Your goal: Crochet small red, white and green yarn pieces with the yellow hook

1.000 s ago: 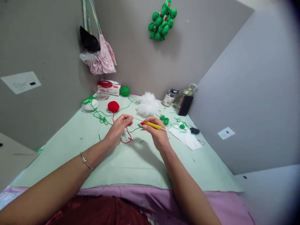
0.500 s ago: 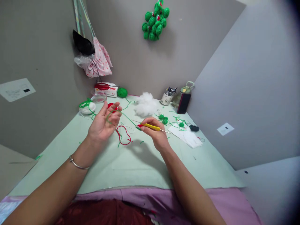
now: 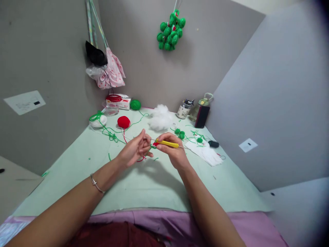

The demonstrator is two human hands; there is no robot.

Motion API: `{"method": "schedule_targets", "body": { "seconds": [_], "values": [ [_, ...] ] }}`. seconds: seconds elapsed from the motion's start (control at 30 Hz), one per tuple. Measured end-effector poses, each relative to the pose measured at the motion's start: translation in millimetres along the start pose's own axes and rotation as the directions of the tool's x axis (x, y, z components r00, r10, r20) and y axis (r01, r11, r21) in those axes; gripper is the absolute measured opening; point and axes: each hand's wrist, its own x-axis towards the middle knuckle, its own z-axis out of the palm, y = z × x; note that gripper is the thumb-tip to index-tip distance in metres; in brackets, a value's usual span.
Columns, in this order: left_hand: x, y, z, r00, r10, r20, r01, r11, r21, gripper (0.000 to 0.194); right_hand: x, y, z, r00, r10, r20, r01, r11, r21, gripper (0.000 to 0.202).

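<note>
My right hand [image 3: 174,151] is closed around the yellow handle of a crochet hook [image 3: 168,143]. Its fingers also pinch a small crocheted piece [image 3: 154,145] in red, white and green. The hook's thin metal shaft points left, toward the fingers of my left hand [image 3: 135,149]. That hand sits right beside the piece with its fingers curled, and green yarn [image 3: 120,140] runs from the table up to it. How the yarn passes through those fingers is hard to make out. Below the left fingers, a red strand [image 3: 141,159] lies partly hidden on the table.
A red yarn ball [image 3: 123,122], a green yarn ball [image 3: 135,104] and a white ball [image 3: 100,121] lie at the back left. White stuffing [image 3: 160,118] sits mid-back. To the right are a phone [image 3: 202,116], a decorated can [image 3: 183,110] and white paper [image 3: 204,152]. Green crocheted pieces [image 3: 169,32] hang above.
My left hand has come right and down to the crocheted piece, its fingers now more curled. The long green strand stretched between the hands has shortened. The red yarn ball is uncovered.
</note>
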Motion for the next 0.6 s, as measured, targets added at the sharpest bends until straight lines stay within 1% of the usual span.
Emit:
{"method": "schedule_targets", "body": {
  "seconds": [0.03,0.1,0.17,0.2,0.23,0.27,0.3,0.33,0.37,0.4,0.43,0.47,0.5,0.53,0.6],
  "values": [
    [0,6,-0.2,1.0,-0.014,0.009,0.015,0.999,-0.046,0.04,0,0,-1,1.0,-0.011,0.001,0.011,1.0,0.004,0.023],
    [1,21,-4.2,1.0,0.018,-0.012,-0.02,0.989,-0.143,0.042,0,-1,-3,0.999,-0.032,0.011,0.032,0.999,0.016,0.024],
    [3,32,-9.7,0.995,0.082,-0.057,-0.093,0.969,-0.228,0.053,0,-2,-3,0.999,-0.04,0.033,0.039,0.999,0.019,0.024],
    [4,35,-12.0,0.99,0.125,-0.072,-0.139,0.959,-0.248,0.057,0,-3,-3,0.998,-0.04,0.043,0.039,0.999,0.012,0.023],
    [4,35,-13.8,0.98,0.183,-0.076,-0.195,0.954,-0.227,0.062,0,-4,-2,0.998,-0.037,0.047,0.037,0.999,0.0,0.022],
    [4,32,-15.1,0.964,0.261,-0.057,-0.266,0.954,-0.136,0.066,-1,-5,-1,0.998,-0.033,0.048,0.034,0.999,-0.017,0.021],
    [3,28,-16.0,0.94,0.34,-0.006,-0.34,0.94,0.01,0.07,-2,-6,0,0.999,-0.032,0.043,0.033,0.999,-0.036,0.02],
    [1,23,-16.5,0.912,0.404,0.07,-0.41,0.893,0.185,0.072,-2,-7,1,0.999,-0.034,0.037,0.037,0.998,-0.057,0.019],
    [0,17,-16.6,0.889,0.43,0.156,-0.457,0.816,0.354,0.071,-3,-8,2,0.999,-0.042,0.029,0.044,0.996,-0.079,0.018],
    [-2,12,-16.3,0.88,0.423,0.217,-0.474,0.75,0.461,0.066,-4,-9,2,0.998,-0.053,0.02,0.054,0.993,-0.102,0.017],
    [-4,8,-15.8,0.879,0.405,0.252,-0.476,0.706,0.524,0.058,-5,-10,3,0.998,-0.067,0.013,0.068,0.99,-0.125,0.015],
    [-5,5,-14.9,0.887,0.378,0.266,-0.462,0.697,0.548,0.048,-5,-11,3,0.996,-0.083,0.009,0.084,0.985,-0.149,0.014],
    [-7,3,-13.9,0.897,0.354,0.263,-0.441,0.709,0.55,0.041,-6,-12,4,0.995,-0.1,0.004,0.1,0.979,-0.176,0.013],
    [-8,1,-12.8,0.909,0.33,0.256,-0.418,0.72,0.554,0.039,-6,-12,4,0.993,-0.117,0.0,0.115,0.972,-0.205,0.011],
    [-9,0,-10.7,0.934,0.281,0.222,-0.358,0.755,0.549,0.043,-7,-14,4,0.99,-0.142,0.0,0.137,0.955,-0.263,0.009]
  ]
}}
